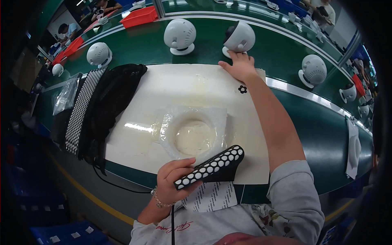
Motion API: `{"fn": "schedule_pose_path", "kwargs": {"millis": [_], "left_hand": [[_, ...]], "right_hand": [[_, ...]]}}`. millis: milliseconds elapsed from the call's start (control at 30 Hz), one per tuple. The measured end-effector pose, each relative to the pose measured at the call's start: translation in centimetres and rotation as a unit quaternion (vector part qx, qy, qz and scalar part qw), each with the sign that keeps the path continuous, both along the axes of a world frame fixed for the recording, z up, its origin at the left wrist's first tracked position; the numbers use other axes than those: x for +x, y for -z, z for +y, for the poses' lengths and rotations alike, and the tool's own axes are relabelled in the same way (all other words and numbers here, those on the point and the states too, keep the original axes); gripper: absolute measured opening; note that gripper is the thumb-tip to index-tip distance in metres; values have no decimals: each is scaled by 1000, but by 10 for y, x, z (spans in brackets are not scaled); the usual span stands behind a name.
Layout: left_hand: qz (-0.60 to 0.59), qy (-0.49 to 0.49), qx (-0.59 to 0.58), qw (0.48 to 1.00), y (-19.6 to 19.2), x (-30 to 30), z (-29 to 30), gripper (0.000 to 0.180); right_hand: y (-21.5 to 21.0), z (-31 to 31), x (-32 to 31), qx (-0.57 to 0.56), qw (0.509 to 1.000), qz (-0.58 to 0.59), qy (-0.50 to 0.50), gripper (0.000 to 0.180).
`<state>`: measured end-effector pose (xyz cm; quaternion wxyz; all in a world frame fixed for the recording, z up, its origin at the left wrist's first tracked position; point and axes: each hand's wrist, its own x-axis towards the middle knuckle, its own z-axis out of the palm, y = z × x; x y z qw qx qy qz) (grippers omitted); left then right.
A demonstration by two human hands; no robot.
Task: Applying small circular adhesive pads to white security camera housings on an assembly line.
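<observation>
The head view shows the left hand (173, 179), its fingers wrapped around a black, slim, wedge-shaped piece faced with white dots (210, 167), below a white, plastic-wrapped block with a round hollow (219, 122) on a cream board (249, 136). The right hand (240, 67) reaches forward to the foot of a white-and-black rounded device (243, 36) on the green counter (134, 47), thumb spread; whether its fingers grip the foot, I cannot tell.
</observation>
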<state>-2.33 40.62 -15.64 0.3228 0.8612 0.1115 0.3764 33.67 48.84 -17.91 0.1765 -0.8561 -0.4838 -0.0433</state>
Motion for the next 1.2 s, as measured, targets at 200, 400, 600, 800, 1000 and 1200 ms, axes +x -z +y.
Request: {"fn": "schedule_pose_path", "kwargs": {"millis": [200,400,600,800,1000,1200], "left_hand": [[-24,11,-33,999,-1,5,-2,41],[14,14,53,998,4,-1,0,42],[1,68,71,995,9,-2,5,34],[-100,36,-42,993,7,-3,-2,22],[-96,-59,-138,984,-1,-4,-10,15],[-170,-58,-231,956,8,-4,-12,20]], "right_hand": [[-26,-27,21,248,940,-205,-115,14],[-90,-94,-87,311,895,264,-180,18],[-79,-105,-150,195,744,552,-323,30],[-64,-123,-141,223,775,518,-286,34],[-35,-176,-129,328,772,288,-461,53],[-44,-177,-137,257,795,185,-517,45]]}}
